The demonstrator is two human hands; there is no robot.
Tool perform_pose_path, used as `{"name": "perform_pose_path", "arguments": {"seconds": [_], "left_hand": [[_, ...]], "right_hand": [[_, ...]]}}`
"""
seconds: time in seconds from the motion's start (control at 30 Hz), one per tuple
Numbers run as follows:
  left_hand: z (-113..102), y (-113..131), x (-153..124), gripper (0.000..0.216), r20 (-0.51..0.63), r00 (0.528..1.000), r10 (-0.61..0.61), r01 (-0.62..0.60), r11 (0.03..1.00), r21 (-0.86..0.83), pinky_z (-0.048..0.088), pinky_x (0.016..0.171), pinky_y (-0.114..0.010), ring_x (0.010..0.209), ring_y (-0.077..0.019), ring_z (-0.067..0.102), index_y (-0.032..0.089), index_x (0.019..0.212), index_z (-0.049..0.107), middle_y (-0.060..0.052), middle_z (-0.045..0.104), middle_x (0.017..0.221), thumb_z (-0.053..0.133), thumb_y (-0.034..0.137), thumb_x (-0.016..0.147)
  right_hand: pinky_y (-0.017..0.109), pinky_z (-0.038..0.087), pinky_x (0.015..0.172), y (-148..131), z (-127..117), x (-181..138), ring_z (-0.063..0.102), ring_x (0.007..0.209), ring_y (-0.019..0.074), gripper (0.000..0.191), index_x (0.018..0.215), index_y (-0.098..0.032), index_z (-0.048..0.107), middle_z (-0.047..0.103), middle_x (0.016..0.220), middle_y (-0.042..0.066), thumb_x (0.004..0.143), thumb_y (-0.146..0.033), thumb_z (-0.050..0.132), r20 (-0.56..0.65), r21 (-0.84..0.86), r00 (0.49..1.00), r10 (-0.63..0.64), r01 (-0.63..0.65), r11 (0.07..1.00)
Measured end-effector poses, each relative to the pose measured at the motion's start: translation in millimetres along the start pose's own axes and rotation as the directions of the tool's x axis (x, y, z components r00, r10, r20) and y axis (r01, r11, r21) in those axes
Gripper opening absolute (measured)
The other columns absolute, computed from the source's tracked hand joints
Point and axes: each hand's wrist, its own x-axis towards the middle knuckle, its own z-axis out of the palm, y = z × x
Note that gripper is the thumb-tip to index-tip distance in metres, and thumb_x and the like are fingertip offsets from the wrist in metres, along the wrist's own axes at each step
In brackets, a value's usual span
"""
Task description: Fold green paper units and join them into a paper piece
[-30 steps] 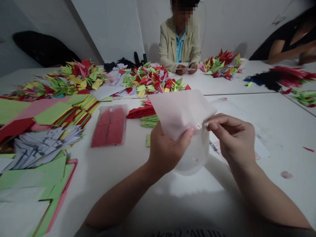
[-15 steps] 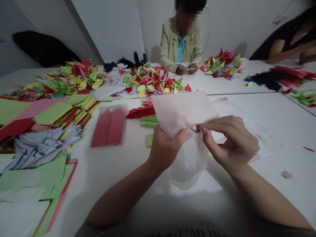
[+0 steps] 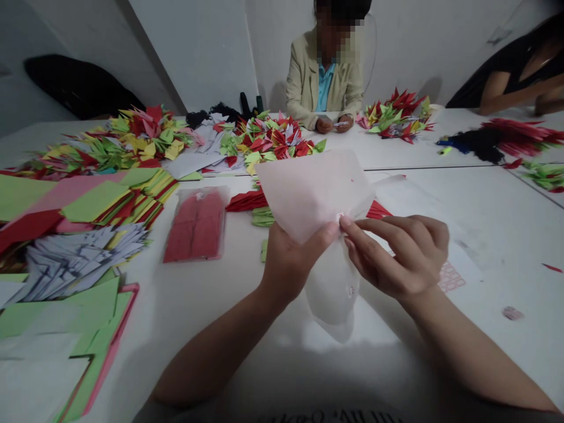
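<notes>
My left hand [image 3: 288, 264] pinches the soft, see-through plastic bag [image 3: 312, 194], and my right hand [image 3: 399, 255] pinches its edge too.

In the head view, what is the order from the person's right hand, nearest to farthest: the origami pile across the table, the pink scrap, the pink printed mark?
From the right hand, nearest first:
1. pink printed mark, just right of the hand.
2. pink scrap, farther right on the table.
3. origami pile, on the far side of the table.

Folded paper units [image 3: 273, 138] heap across the table [image 3: 484, 235].
</notes>
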Motion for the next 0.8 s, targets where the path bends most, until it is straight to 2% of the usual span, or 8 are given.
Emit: {"name": "perform_pose_path", "arguments": {"seconds": [0.1, 0.2, 0.27, 0.3, 0.47, 0.6, 0.8], "left_hand": [[-1, 4, 3, 0.024, -0.024, 0.999, 0.027, -0.026, 0.999, 0.041, 0.058, 0.086, -0.033, 0.097, -0.0217, 0.067, 0.019, 0.097, 0.067, -0.006, 0.071, 0.101, 0.073, 0.023, 0.074], [1, 4, 5, 0.021, -0.04, 0.998, 0.053, -0.047, 0.989, 0.14, 0.058, 0.086, -0.035, 0.093, -0.0211, 0.068, 0.018, 0.092, 0.068, -0.005, 0.072, 0.098, 0.074, 0.023, 0.072], [4, 4, 4, 0.018, -0.038, 0.996, 0.075, -0.066, 0.977, 0.2, 0.059, 0.084, -0.035, 0.09, -0.021, 0.069, 0.017, 0.088, 0.069, -0.006, 0.072, 0.095, 0.073, 0.024, 0.073], [4, 4, 3, 0.017, -0.037, 0.996, 0.086, -0.076, 0.972, 0.224, 0.059, 0.083, -0.035, 0.089, -0.0209, 0.069, 0.016, 0.088, 0.069, -0.006, 0.073, 0.093, 0.073, 0.024, 0.073], [4, 2, 0, 0.025, -0.005, 0.986, 0.165, -0.156, 0.94, 0.304, 0.058, 0.082, -0.032, 0.089, -0.02, 0.068, 0.016, 0.096, 0.068, -0.007, 0.072, 0.096, 0.073, 0.025, 0.073], [4, 1, -3, 0.026, 0.023, 0.972, 0.235, -0.229, 0.914, 0.336, 0.058, 0.082, -0.03, 0.09, -0.019, 0.068, 0.016, 0.098, 0.067, -0.006, 0.072, 0.097, 0.072, 0.024, 0.074], [12, 0, -7, 0.015, -0.095, 0.97, 0.224, -0.183, 0.929, 0.322, 0.061, 0.069, -0.028, 0.078, -0.0184, 0.07, 0.015, 0.087, 0.069, -0.005, 0.074, 0.086, 0.071, 0.024, 0.075]], "right_hand": [[0.033, 0.043, 0.068, 0, 0, 1, 0.061, 0.074, 0.0154, 0.041, 0.117, -0.026, 0.063, 0.071, 0.089, 0.001, 0.077, -0.026, 0.07, 0.076, 0.199, 0.993, 0.093, -0.106, 0.974], [0.032, 0.048, 0.065, -1, -3, 5, 0.062, 0.074, 0.0153, 0.031, 0.107, -0.03, 0.066, 0.068, 0.086, 0.0, 0.079, -0.018, 0.068, 0.132, 0.49, 0.943, 0.307, -0.331, 0.806], [0.032, 0.05, 0.064, -2, -4, 7, 0.063, 0.074, 0.0159, 0.023, 0.098, -0.028, 0.068, 0.067, 0.084, 0.0, 0.078, -0.017, 0.069, 0.156, 0.579, 0.896, 0.416, -0.424, 0.696], [0.033, 0.051, 0.064, -3, -4, 8, 0.063, 0.074, 0.0164, 0.02, 0.095, -0.028, 0.068, 0.067, 0.083, 0.001, 0.077, -0.017, 0.07, 0.16, 0.591, 0.881, 0.445, -0.447, 0.671], [0.033, 0.05, 0.062, -4, -4, 10, 0.062, 0.07, 0.016, 0.014, 0.086, -0.026, 0.068, 0.067, 0.077, 0.0, 0.075, -0.017, 0.072, 0.147, 0.591, 0.858, 0.492, -0.475, 0.652], [0.032, 0.049, 0.06, -5, -3, 10, 0.061, 0.068, 0.0153, 0.017, 0.085, -0.025, 0.068, 0.066, 0.076, -0.001, 0.073, -0.014, 0.073, 0.1, 0.596, 0.856, 0.507, -0.46, 0.659], [0.032, 0.049, 0.058, -8, -4, 7, 0.062, 0.067, 0.0155, 0.028, 0.092, -0.028, 0.069, 0.067, 0.076, -0.001, 0.071, -0.011, 0.074, 0.05, 0.556, 0.896, 0.441, -0.392, 0.733]]}}
